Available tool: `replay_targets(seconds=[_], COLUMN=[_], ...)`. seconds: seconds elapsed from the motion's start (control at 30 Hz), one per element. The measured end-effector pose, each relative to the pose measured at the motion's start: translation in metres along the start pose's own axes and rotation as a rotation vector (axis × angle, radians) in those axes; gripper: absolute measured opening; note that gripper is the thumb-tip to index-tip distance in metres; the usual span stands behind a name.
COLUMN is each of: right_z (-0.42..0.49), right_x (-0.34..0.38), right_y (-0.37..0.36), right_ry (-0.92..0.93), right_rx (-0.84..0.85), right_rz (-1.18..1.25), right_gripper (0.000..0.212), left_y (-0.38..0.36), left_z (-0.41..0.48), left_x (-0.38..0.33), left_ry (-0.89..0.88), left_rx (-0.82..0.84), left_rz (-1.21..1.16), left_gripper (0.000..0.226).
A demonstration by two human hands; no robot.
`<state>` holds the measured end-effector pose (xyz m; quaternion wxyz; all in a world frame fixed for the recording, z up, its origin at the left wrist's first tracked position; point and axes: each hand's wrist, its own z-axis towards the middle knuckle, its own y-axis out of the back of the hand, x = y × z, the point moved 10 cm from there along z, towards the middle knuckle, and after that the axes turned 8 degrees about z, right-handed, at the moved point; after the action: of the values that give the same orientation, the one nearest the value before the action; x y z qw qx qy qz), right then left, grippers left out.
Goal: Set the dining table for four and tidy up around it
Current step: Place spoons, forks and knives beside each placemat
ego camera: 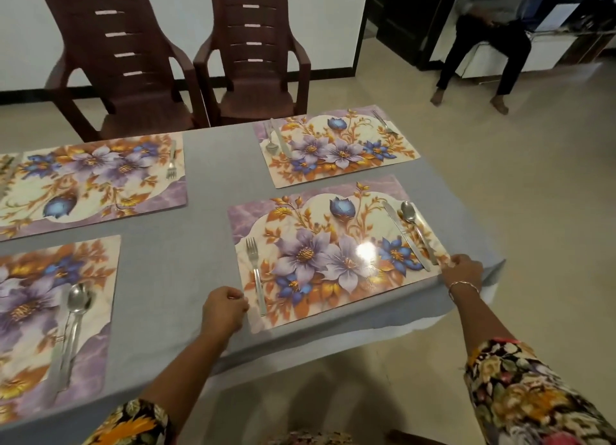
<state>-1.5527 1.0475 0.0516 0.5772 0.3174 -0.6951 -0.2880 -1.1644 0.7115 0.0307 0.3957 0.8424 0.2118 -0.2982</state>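
Partly cropped: far-left placemat [6, 171]; left hand [224, 309] fingers hidden, curled under.

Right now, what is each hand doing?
Left hand: closed on the near left corner of the placemat.
Right hand: closed on its near right corner.

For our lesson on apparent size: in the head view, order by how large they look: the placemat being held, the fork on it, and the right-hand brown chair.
1. Right-hand brown chair, though farther away.
2. Held placemat, looking nearly as large; this order is unsure.
3. Fork, clearly smallest.
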Motion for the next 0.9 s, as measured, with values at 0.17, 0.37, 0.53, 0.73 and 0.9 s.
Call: replay_targets(seconds=[0.17, 0.37, 0.53, 0.73, 0.9], right_z=[0.011, 0.012, 0.005, -0.009, -0.051], right_x=[-0.006, -0.007, -0.013, -0.016, -0.014], right_y=[0.001, 0.003, 0.009, 0.016, 0.029], right_ry=[-0.026, -0.008, -0.025, -0.075, -0.138], right_rx=[0.032, 0.051, 0.037, 0.014, -0.198], right_rz=[0.021, 0.014, 0.047, 0.141, 0.177], right_gripper=[0.036, 0.034, 0.033, 0.037, 0.03], left_y=[-0.003, -0.005, -0.003, -0.002, 0.006], left_z=[-0.002, 0.001, -0.001, -0.006, -0.015], left_x=[0.001, 0.007, 0.006, 0.005, 0.002], left_ry=[0.015, 0.06, 0.047, -0.005, -0.09], left_rx=[-0.038, -0.024, -0.059, -0.051, -0.011], left_rz=[0.007, -0.017, 0.041, 0.013, 0.02], left_gripper=[0.008, 0.016, 0.016, 0.014, 0.01])
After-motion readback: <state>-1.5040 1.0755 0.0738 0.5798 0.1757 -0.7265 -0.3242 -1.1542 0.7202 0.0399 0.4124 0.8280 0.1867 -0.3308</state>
